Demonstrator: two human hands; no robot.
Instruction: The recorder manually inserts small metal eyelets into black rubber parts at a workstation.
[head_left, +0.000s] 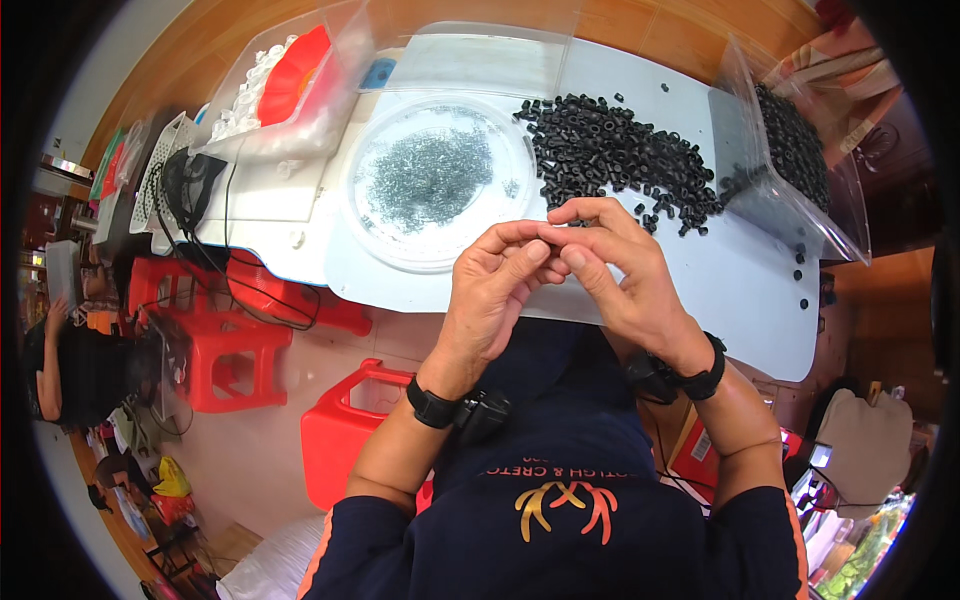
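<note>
My left hand [490,290] and my right hand [625,270] meet in front of my body, over the table's near edge. Thumbs and fingertips are pinched close together on both, and whatever lies between them is hidden or too small to make out. Just beyond my left hand is a round clear tray [392,257] holding a heap of tiny, shiny metal pieces [430,180], perhaps springs. Past my right hand spreads a pile of small black ring-shaped parts [610,150], loose on the white tabletop [740,300].
At the right, a tilted clear bin [790,210] holds more black parts. A clear bin [330,120] with small white parts [255,95] and a red bowl [295,75] stands at the far left. Red stools [240,350] are on the floor, left. Another person [85,360] is at the left edge.
</note>
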